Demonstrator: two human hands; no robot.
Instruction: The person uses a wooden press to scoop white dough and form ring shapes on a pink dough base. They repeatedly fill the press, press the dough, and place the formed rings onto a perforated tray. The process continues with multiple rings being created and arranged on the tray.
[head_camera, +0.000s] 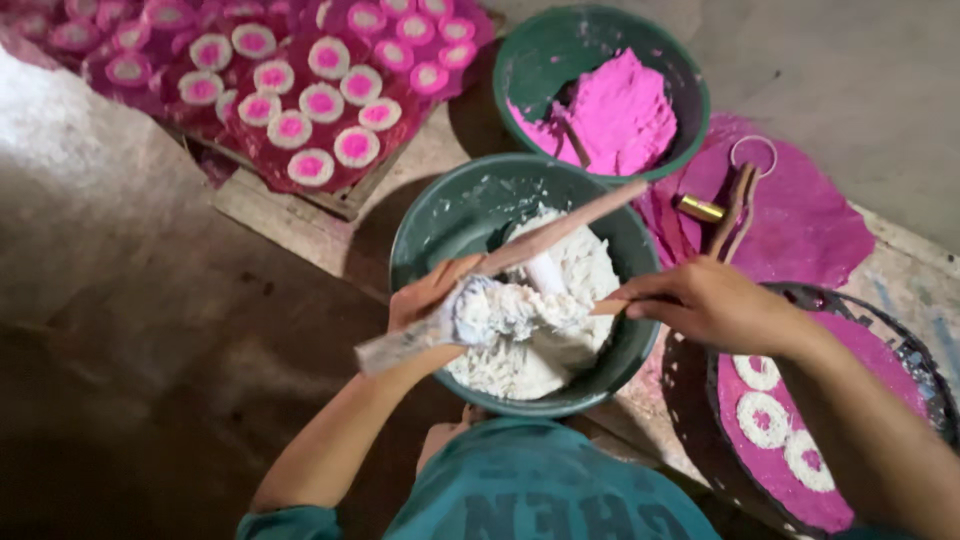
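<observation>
My left hand (425, 300) grips a long flat wooden stick (570, 222) that lies across a green bowl (440, 215) of white paste (585, 270). A lump of the white paste (495, 310) clings to the stick beside my fingers. My right hand (705, 300) holds a small wooden scraper (612, 306) against that lump, over the bowl's right side. A second green bowl (560, 45) behind it holds bright pink paste (615, 110). To my right a round dark tray (925, 365) covered in pink carries three white rings (765, 420) with pink centres.
A board (250, 195) at the upper left carries several finished white-and-pink rings (320, 102) on red sheeting. A pink sheet (810, 225) at the right holds a brass tube (698, 208) and a looped metal tool (740, 195). Bare dusty floor (120, 330) lies left.
</observation>
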